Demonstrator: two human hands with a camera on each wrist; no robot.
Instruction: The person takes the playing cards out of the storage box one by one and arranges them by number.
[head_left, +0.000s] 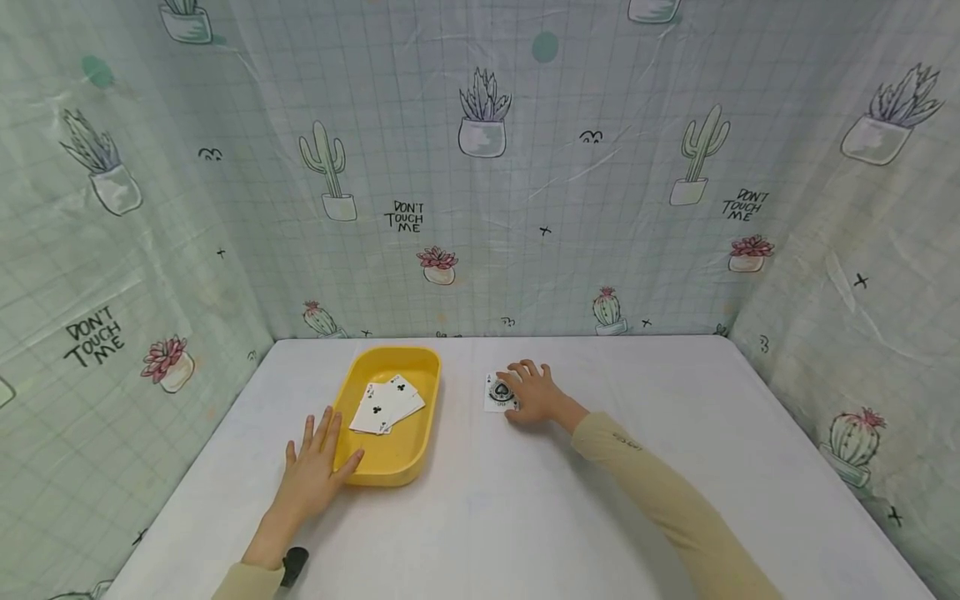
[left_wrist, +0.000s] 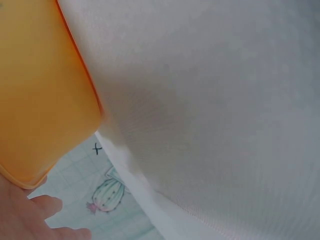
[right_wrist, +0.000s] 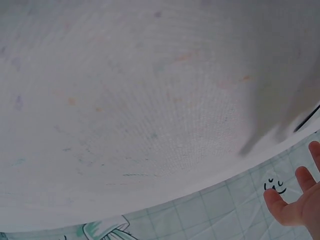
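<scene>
A yellow tray [head_left: 392,477] stands on the white table, left of the middle. Inside it lie overlapping white playing cards [head_left: 375,410] with club marks. My left hand [head_left: 311,477] rests on the tray's left rim, its fingers spread. The left wrist view shows the tray's yellow side [left_wrist: 40,90] and part of that hand [left_wrist: 30,215]. To the right of the tray, an ace of spades card [head_left: 500,392] lies face up. My right hand [head_left: 536,394] is over the card's right side, fingers bent and apart, the thumb by its lower right corner.
The white table [head_left: 480,533] ends at a back wall hung with a cactus-print cloth [head_left: 480,250], which also covers both sides. A dark wrist strap [head_left: 294,567] shows at my left sleeve.
</scene>
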